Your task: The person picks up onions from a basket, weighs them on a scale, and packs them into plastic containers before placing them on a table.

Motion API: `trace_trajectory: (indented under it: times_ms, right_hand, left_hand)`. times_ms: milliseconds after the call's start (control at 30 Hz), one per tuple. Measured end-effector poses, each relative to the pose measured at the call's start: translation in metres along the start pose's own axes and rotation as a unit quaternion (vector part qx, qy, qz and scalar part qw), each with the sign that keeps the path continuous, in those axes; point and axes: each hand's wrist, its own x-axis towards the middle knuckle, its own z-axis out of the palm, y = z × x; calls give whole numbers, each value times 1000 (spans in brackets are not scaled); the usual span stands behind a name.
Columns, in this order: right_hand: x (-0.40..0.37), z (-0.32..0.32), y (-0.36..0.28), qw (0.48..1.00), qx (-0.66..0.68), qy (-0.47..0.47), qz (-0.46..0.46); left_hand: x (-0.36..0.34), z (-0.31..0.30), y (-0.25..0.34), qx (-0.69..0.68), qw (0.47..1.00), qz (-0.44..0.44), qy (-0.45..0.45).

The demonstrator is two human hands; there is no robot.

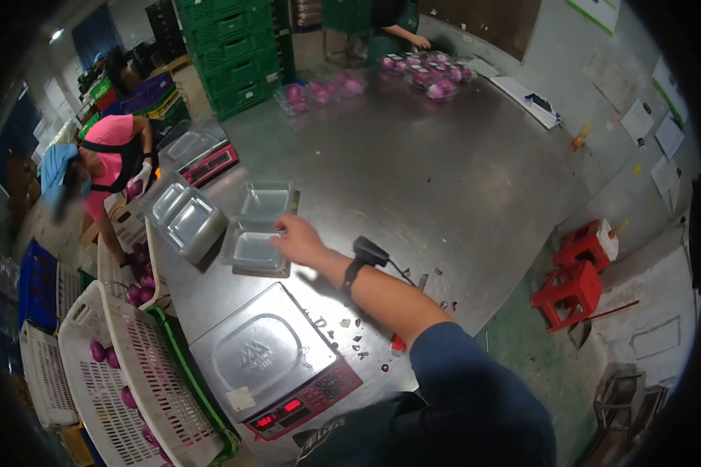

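Observation:
My right hand reaches across the metal table with its fingers closed at the right edge of a clear plastic container. The fingertips appear to pinch its rim. Just behind it sits another clear container, also open-topped. To their left is a nested stack of clear containers, leaning at an angle. Closer to my body is a weighing scale with a bare metal plate and lit red digits. My left hand is out of view.
White baskets with red onions line the table's left edge. A co-worker in pink reaches into one, beside a second scale. Packed onions and another person's hand are at the far end. Red stools stand right.

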Motion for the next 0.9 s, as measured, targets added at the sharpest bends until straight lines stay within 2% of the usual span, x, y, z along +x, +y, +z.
trace_trajectory:
  times_ms: [67, 133, 167, 200, 233, 267, 300, 333, 367, 400, 433, 467, 500, 533, 600, 667, 733, 867, 900]
  right_hand:
    - [0, 29, -6, 998, -42, -41, -21]
    - [1, 72, -4, 982, -132, -9, -137]
    - [4, 85, -7, 976, -158, -50, -138]
    - [6, 99, -5, 975, -156, -77, -139]
    - [12, 110, -2, 974, -139, -137, -114]
    - [17, 137, 23, 856, -285, -242, -357]
    - [7, 117, -18, 896, -241, -294, -231]
    - [6, 123, -10, 894, -250, -287, -237]
    - [4, 125, -17, 885, -281, -277, -246]
    - [14, 140, 4, 840, -359, -293, -282]
    - [17, 148, 25, 848, -387, -278, -232]
    - [10, 137, -1, 853, -384, -286, -206]
    - [21, 142, 31, 839, -402, -286, -230]
    - [19, 142, 28, 877, -378, -247, -164]
    - [20, 140, 31, 898, -345, -199, -187]
    - [20, 137, 20, 903, -348, -187, -169]
    - [21, 136, 22, 900, -352, -181, -181]
    - [19, 137, 27, 907, -334, -178, -184]
    - [18, 139, 24, 913, -326, -179, -168]
  left_hand:
    - [6, 1, -6, 15, 1000, 4, -10]
    - [11, -1, -8, 45, 999, 8, -24]
    - [17, 2, -19, 59, 998, -2, -29]
    - [42, 29, -55, -46, 987, 139, 72]
    - [45, 40, -101, -74, 994, 62, 57]
    - [28, 25, -60, -74, 996, 32, 46]
    - [29, 23, -58, -55, 996, 40, 50]
    - [27, 21, -52, -15, 998, 9, 55]
    - [29, 23, -56, 6, 998, 17, 57]
    - [30, 23, -56, 39, 997, 14, 66]
    - [32, 19, -56, 66, 995, 38, 57]
    - [30, 16, -49, 60, 998, 13, 34]
    - [29, 16, -47, 65, 996, 24, 49]
    - [31, 11, -44, 63, 997, 37, 35]
    - [40, 0, -54, 86, 995, 29, 29]
    - [65, -24, -63, -29, 974, 28, -223]
    - [103, -49, -68, -28, 978, 30, -206]
    - [204, -78, -87, 17, 990, 103, -96]
    - [229, -77, -94, 20, 990, 83, -115]
